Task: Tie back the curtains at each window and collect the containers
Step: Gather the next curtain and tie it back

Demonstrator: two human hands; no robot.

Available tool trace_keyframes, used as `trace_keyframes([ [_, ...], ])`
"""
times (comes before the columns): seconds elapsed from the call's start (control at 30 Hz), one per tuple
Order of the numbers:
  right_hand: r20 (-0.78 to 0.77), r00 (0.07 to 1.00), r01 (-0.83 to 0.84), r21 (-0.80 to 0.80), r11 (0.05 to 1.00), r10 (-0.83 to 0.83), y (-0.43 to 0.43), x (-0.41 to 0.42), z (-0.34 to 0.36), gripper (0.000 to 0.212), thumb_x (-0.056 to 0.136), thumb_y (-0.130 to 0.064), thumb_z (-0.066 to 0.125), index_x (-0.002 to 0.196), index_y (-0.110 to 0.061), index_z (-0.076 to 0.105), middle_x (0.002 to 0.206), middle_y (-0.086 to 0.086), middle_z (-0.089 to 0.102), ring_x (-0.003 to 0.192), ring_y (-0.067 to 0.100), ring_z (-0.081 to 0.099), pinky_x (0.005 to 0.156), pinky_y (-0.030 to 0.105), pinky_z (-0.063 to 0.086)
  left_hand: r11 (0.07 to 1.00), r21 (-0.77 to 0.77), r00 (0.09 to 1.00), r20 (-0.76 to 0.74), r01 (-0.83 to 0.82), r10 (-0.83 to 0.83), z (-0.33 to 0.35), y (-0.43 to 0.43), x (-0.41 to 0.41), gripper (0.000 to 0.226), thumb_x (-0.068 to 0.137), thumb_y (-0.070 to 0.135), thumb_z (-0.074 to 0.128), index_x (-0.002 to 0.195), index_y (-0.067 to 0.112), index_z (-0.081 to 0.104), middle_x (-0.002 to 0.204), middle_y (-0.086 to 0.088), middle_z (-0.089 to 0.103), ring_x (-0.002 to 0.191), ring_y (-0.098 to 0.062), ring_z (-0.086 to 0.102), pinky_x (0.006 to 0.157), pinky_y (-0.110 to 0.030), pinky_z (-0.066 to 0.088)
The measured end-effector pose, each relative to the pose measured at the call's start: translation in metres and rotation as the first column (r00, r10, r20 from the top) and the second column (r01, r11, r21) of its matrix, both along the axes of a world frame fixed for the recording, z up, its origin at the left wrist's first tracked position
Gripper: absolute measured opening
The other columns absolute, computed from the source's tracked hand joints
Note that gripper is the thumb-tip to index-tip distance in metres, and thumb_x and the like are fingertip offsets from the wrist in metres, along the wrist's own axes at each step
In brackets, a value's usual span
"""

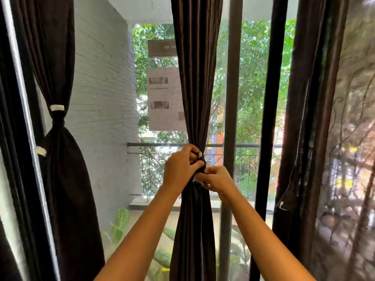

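Left hand [181, 167] and right hand [218, 179] both pinch the tie [200, 154] — cinched round the middle curtain [195, 88] between them

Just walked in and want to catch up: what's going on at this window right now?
A person is tying back the middle curtain. The left hand grips the gathered fabric, and the right hand pinches the tie, which has white ends, at the bunch. The left curtain is already cinched by a white-tabbed band. The right curtain hangs loose.
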State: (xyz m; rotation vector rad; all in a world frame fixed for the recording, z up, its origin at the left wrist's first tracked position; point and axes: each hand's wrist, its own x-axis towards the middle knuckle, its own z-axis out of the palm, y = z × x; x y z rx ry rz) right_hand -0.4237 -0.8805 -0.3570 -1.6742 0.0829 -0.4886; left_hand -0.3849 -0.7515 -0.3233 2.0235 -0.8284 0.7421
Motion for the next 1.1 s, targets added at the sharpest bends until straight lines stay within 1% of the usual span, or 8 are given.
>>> trace_keyframes([
  [0.1,-0.010,0.999,0.040,-0.145,0.989,-0.042,-0.004,0.002,-0.001,0.033,0.081,-0.014,0.072,0.058,-0.008,0.050,0.049,0.000,0.046,0.043,0.009,0.042,0.047,0.018,0.035,0.996,0.067,0.983,0.176,-0.062,0.049,0.006,-0.007,0.000,0.019,0.084,0.033,0.066,0.102,0.027,0.065,0.090,0.005,0.069,0.086,-0.014,0.063,0.072,-0.031,0.051],
  [0.33,-0.116,0.991,0.025,-0.376,0.926,-0.074,-0.015,0.007,0.024,0.025,0.079,-0.030,0.075,0.063,-0.014,0.064,0.057,0.000,0.051,0.055,0.012,0.045,0.057,0.024,0.035,0.981,0.053,0.831,0.542,-0.185,0.127,0.044,-0.010,0.011,0.009,0.084,0.021,0.066,0.091,0.016,0.068,0.077,-0.001,0.071,0.078,-0.026,0.062,0.057,-0.034,0.051],
  [0.63,-0.313,0.925,-0.124,-0.783,0.610,-0.214,-0.020,0.025,0.027,0.042,0.086,-0.030,0.066,0.059,-0.010,0.042,0.066,0.004,0.038,0.060,0.018,0.041,0.052,0.026,0.031,0.977,0.080,0.826,0.550,-0.197,0.121,0.036,-0.016,0.026,0.006,0.082,0.017,0.068,0.087,0.015,0.070,0.069,-0.002,0.070,0.072,-0.024,0.062,0.053,-0.033,0.051],
  [0.73,-0.414,0.863,-0.228,-0.830,0.509,-0.289,-0.017,0.034,0.036,0.041,0.090,-0.041,0.058,0.097,0.000,0.060,0.093,0.007,0.048,0.094,0.028,0.055,0.079,0.032,0.046,0.972,0.118,0.831,0.545,-0.202,0.106,0.036,-0.022,0.028,0.007,0.080,0.013,0.069,0.086,0.017,0.070,0.068,0.000,0.070,0.071,-0.022,0.063,0.051,-0.031,0.051],
  [0.87,-0.564,0.756,-0.430,-0.810,0.399,-0.331,-0.013,0.044,0.043,0.034,0.096,-0.036,0.051,0.104,-0.005,0.063,0.102,0.011,0.061,0.101,0.027,0.059,0.089,0.034,0.048,0.966,0.150,0.824,0.559,-0.210,0.092,0.035,-0.027,0.029,0.010,0.074,0.011,0.075,0.081,0.017,0.072,0.062,0.000,0.067,0.064,-0.021,0.064,0.045,-0.028,0.047],
  [0.93,-0.590,0.708,-0.491,-0.806,0.330,-0.387,-0.018,0.057,0.035,0.029,0.087,-0.039,0.060,0.090,-0.010,0.061,0.102,0.009,0.061,0.106,0.031,0.060,0.096,0.044,0.048,0.964,0.172,0.829,0.554,-0.205,0.078,0.030,-0.030,0.031,0.009,0.075,0.010,0.073,0.082,0.016,0.072,0.063,-0.003,0.067,0.064,-0.023,0.064,0.044,-0.029,0.049],
  [1.0,-0.603,0.685,-0.512,-0.797,0.320,-0.408,-0.029,0.080,0.024,0.032,0.078,-0.045,0.066,0.078,-0.013,0.059,0.089,0.004,0.061,0.103,0.034,0.061,0.095,0.050,0.048,0.961,0.187,0.851,0.520,-0.206,0.081,0.029,-0.033,0.032,0.009,0.080,0.012,0.067,0.087,0.016,0.072,0.068,-0.006,0.068,0.068,-0.025,0.064,0.048,-0.033,0.052],
  [1.1,-0.588,0.737,-0.483,-0.803,0.349,-0.334,-0.026,0.073,0.027,0.030,0.079,-0.034,0.068,0.096,-0.010,0.062,0.090,0.006,0.059,0.090,0.029,0.060,0.088,0.043,0.051,0.965,0.179,0.864,0.497,-0.193,0.081,0.031,-0.033,0.033,0.010,0.082,0.011,0.065,0.089,0.016,0.071,0.071,-0.004,0.068,0.072,-0.024,0.063,0.052,-0.035,0.053],
])
